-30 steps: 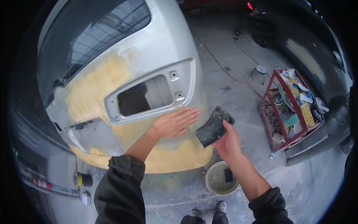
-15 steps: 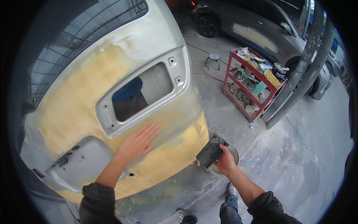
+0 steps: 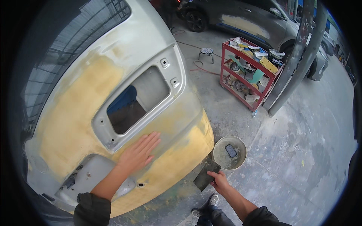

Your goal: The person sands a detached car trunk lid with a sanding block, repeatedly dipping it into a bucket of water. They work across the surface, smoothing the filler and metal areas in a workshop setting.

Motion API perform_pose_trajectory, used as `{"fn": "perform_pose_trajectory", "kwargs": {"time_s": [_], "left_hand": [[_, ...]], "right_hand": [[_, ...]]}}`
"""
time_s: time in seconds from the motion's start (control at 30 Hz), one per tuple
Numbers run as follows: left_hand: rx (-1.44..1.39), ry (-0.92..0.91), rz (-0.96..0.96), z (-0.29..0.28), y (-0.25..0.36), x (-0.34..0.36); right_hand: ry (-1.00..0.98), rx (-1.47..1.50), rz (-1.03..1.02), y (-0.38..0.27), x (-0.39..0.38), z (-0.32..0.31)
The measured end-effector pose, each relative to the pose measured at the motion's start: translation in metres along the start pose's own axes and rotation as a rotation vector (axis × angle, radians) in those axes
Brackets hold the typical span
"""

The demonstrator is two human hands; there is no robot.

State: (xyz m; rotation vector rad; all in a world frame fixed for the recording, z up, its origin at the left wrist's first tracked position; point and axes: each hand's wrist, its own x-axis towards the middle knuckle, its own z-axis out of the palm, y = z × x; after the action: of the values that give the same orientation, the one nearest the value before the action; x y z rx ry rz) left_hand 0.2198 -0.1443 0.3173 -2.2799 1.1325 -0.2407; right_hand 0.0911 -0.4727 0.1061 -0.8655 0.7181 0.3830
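Note:
My left hand (image 3: 139, 151) lies flat on a vehicle's rear door panel (image 3: 190, 143), fingers stretched out together below the recessed opening. The panel is silver-grey with broad sanded yellow filler patches. In my right hand (image 3: 220, 180) is a dark rectangular sheet of sandpaper (image 3: 205, 175), pinched at its right edge by thumb and fingers. It hangs just off the panel's lower right edge, apart from it. Beside it on the floor stands a round metal basin (image 3: 246, 153). A small dark rectangular block (image 3: 230, 150) with a lighter face lies inside the basin.
A red wheeled cart (image 3: 241, 89) loaded with cans, papers and scraps stands at the upper right, beside grey pillars (image 3: 292, 71). A small stool (image 3: 206, 51) and a reddish hose (image 3: 197, 67) are farther back. Behind them is a dark car (image 3: 241, 19) with filler patches.
My right hand has brought the sandpaper away from above the basin, nearer to me, uncovering the basin and the block in it. My left hand stays on the panel. The view has shifted.

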Motion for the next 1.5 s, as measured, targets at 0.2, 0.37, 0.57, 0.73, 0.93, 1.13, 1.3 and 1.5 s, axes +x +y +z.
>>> {"fn": "perform_pose_trajectory", "kwargs": {"time_s": [0.2,0.37,0.57,0.73,0.93,1.13,1.3,1.5], "left_hand": [[0.036,0.002,0.033,-0.007,-0.002,0.13],[0.173,-0.006,0.042,-0.001,0.007,0.188],[0.209,0.031,0.111,0.009,0.003,0.158],[0.076,-0.047,0.224,0.002,0.0,0.05],[0.084,-0.072,0.263,0.01,-0.012,-0.042],[0.052,-0.147,0.337,-0.007,-0.041,-0.119],[0.058,-0.107,0.237,-0.05,-0.105,-0.154],[0.282,0.015,-0.018,-0.117,-0.231,-0.198]], "right_hand": [[0.067,-0.034,-0.023,-0.017,0.009,-0.047],[0.125,0.033,-0.002,-0.02,0.005,-0.065],[0.173,0.099,-0.005,0.014,-0.006,-0.053],[0.23,0.121,-0.041,0.054,-0.025,-0.037],[0.256,0.274,-0.01,0.117,-0.048,0.005],[0.176,0.233,-0.149,0.154,-0.059,0.07],[0.178,-0.027,-0.699,0.081,-0.045,0.139],[0.226,-0.679,-1.458,-0.013,-0.003,0.266]]}}
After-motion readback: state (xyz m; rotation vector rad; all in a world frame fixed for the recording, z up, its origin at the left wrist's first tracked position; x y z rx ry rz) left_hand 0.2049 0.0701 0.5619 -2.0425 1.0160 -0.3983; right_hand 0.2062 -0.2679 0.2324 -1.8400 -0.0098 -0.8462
